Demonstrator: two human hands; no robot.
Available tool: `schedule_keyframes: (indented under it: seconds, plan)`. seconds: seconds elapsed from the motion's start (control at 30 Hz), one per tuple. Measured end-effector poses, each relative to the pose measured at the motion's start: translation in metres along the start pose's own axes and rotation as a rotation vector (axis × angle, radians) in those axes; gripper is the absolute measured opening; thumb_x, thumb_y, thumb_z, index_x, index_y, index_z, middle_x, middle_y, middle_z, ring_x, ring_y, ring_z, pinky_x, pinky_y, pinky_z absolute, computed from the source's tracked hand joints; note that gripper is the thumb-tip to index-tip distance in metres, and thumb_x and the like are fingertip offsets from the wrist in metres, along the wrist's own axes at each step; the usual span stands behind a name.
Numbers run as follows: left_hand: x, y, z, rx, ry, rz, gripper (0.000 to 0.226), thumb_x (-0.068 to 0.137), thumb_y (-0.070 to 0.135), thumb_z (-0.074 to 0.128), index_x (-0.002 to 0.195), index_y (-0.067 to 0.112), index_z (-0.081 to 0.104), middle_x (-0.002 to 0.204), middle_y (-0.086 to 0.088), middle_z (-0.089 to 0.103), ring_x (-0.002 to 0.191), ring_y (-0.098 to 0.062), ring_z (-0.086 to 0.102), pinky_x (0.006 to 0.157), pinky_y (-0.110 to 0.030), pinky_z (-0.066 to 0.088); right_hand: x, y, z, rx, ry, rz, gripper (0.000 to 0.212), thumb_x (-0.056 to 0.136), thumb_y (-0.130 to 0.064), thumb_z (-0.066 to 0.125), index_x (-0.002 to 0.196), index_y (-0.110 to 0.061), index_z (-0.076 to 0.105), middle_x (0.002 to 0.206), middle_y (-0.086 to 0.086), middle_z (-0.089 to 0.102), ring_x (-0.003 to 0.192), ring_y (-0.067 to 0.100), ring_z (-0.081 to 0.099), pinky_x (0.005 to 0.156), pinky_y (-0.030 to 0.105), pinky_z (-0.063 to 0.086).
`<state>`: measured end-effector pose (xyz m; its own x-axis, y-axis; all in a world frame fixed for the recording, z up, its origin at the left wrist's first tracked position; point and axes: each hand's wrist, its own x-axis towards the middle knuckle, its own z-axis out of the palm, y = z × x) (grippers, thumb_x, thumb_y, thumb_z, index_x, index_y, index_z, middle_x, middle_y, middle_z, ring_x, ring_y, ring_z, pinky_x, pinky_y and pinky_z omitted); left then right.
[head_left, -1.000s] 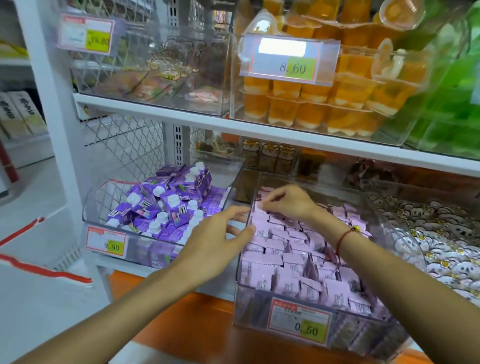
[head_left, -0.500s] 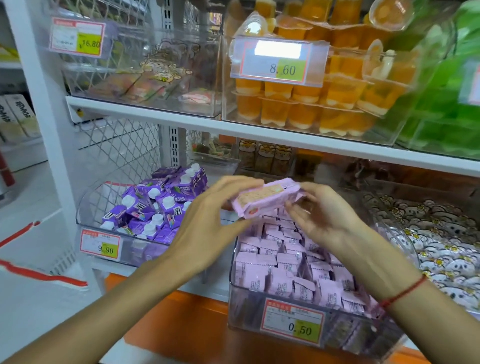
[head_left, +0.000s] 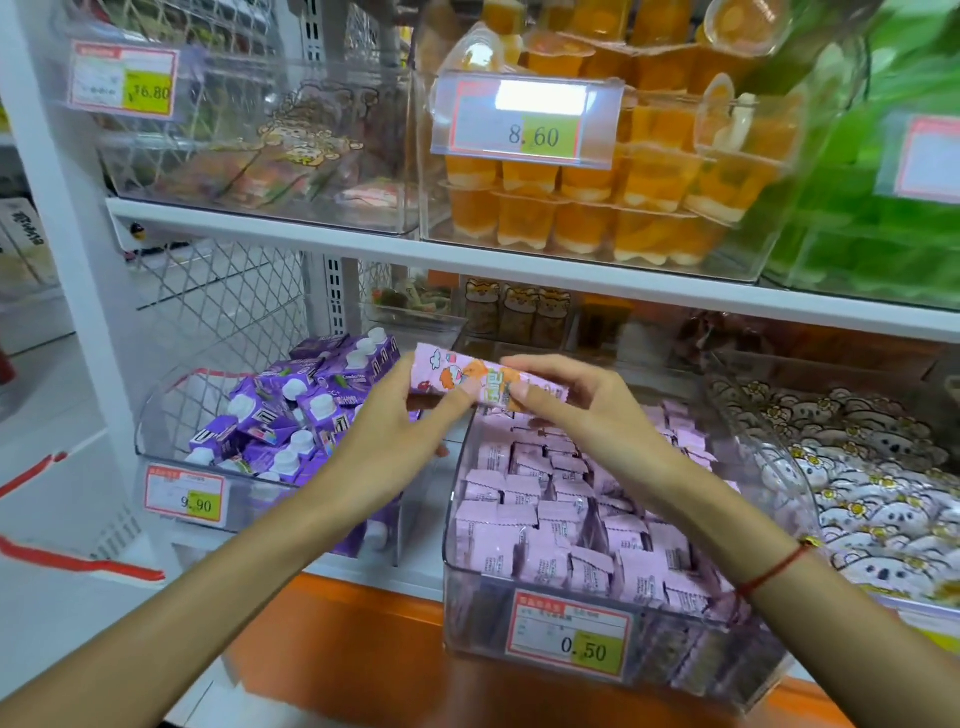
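Pink snack packet (head_left: 488, 382), pinched endwise by left hand (head_left: 395, 441) and right hand (head_left: 582, 415), hovers over the far edge of its clear bin (head_left: 483, 613), printed face up, probably for reading.

Bright, even light from overhead; glare seen on price tag (head_left: 527, 122); edges bent by wide lens; green packs (head_left: 878, 208) blurred.

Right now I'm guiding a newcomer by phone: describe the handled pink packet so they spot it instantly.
On the lower shelf, find the clear bin tagged 0.50, full of pink packets. Above it, left grip and right grip hold one packet: the only one lifted, cartoon print showing.
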<state>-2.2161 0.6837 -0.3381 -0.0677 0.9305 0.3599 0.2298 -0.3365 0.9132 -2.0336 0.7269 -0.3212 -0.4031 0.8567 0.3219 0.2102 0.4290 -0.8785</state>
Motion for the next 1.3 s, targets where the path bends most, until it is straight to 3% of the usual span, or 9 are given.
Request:
schedule_keyframes:
  seconds: [0.1,0.2,0.33,0.5,0.67,0.83,0.93,1.07,1.3]
  plan:
    - [0.013,-0.003,-0.005,0.02,0.09,0.131,0.022,0.086,0.022,0.065,0.108,0.024,0.061,0.095,0.015,0.069,0.088,0.001,0.064,0.078,-0.018,0.052,0.013,0.014,-0.01,-0.157,0.008,0.037,0.04,0.085,-0.025,0.068,0.124,-0.023,0.056,0.117,-0.011,0.06,0.102,-0.001,0.057,0.081,0.014,0.049]
    - [0.032,-0.01,-0.011,0.118,0.124,0.201,0.03,0.083,0.019,0.071,0.109,0.031,0.061,0.102,0.013,0.068,0.096,-0.005,0.063,0.077,-0.015,0.05,0.025,0.034,-0.017,-0.559,-0.006,0.077,0.033,0.089,-0.017,0.062,0.122,-0.018,0.056,0.117,-0.001,0.058,0.097,0.008,0.051,0.079,0.019,0.038]
    - [0.052,-0.02,-0.013,0.262,0.07,0.187,0.036,0.08,0.023,0.074,0.114,0.024,0.063,0.105,0.009,0.069,0.1,-0.011,0.064,0.088,-0.038,0.053,0.034,0.05,-0.01,-0.851,-0.209,0.022,0.029,0.096,-0.024,0.05,0.121,-0.021,0.063,0.097,0.003,0.061,0.1,0.016,0.047,0.085,0.022,0.03]
    - [0.065,-0.014,-0.011,0.398,-0.041,0.211,0.041,0.072,0.027,0.08,0.108,0.031,0.06,0.099,0.012,0.07,0.09,-0.007,0.065,0.079,-0.035,0.054,0.036,0.053,-0.011,-0.712,-0.229,0.052,0.022,0.094,-0.027,0.053,0.107,-0.021,0.07,0.095,0.001,0.065,0.088,0.013,0.053,0.079,0.031,0.044]
    - [0.086,0.005,-0.003,0.768,-0.225,0.244,0.043,0.069,0.033,0.08,0.109,0.029,0.064,0.099,0.003,0.071,0.093,-0.015,0.065,0.085,-0.036,0.051,0.033,0.055,-0.012,-0.521,-0.21,0.079,0.017,0.092,-0.021,0.058,0.096,-0.013,0.072,0.082,-0.014,0.064,0.071,-0.004,0.055,0.064,0.008,0.04]
    - [0.096,-0.003,0.015,0.998,-0.457,0.087,0.033,0.082,0.038,0.069,0.114,0.029,0.066,0.111,0.001,0.068,0.105,-0.023,0.06,0.088,-0.037,0.048,0.036,0.054,-0.01,-0.503,-0.201,0.114,0.014,0.09,-0.02,0.06,0.085,-0.014,0.071,0.067,-0.009,0.065,0.059,0.002,0.054,0.061,0.018,0.044]
    - [0.087,-0.009,0.013,0.961,-0.352,0.068,0.033,0.086,0.038,0.063,0.119,0.032,0.063,0.114,0.002,0.063,0.11,-0.023,0.057,0.088,-0.036,0.047,0.036,0.053,-0.01,-0.516,-0.178,0.083,0.01,0.086,-0.018,0.065,0.079,-0.021,0.07,0.062,-0.019,0.061,0.055,-0.006,0.054,0.059,0.012,0.041]
    - [0.041,-0.009,0.003,0.753,-0.047,0.152,0.028,0.086,0.034,0.061,0.115,0.035,0.061,0.102,0.013,0.06,0.089,-0.005,0.06,0.071,-0.026,0.044,0.037,0.052,-0.009,-0.664,-0.052,-0.11,0.005,0.081,-0.027,0.072,0.085,-0.028,0.071,0.081,-0.017,0.056,0.068,-0.003,0.051,0.058,0.007,0.037]
    - [-0.021,-0.007,0.0,0.598,-0.086,-0.036,0.022,0.083,0.043,0.062,0.104,0.048,0.058,0.088,0.027,0.064,0.065,0.019,0.053,0.069,-0.024,0.045,0.053,0.041,0.003,-0.791,-0.401,0.042,0.026,0.09,-0.032,0.061,0.109,-0.017,0.071,0.095,-0.008,0.062,0.085,0.007,0.054,0.074,0.023,0.04]
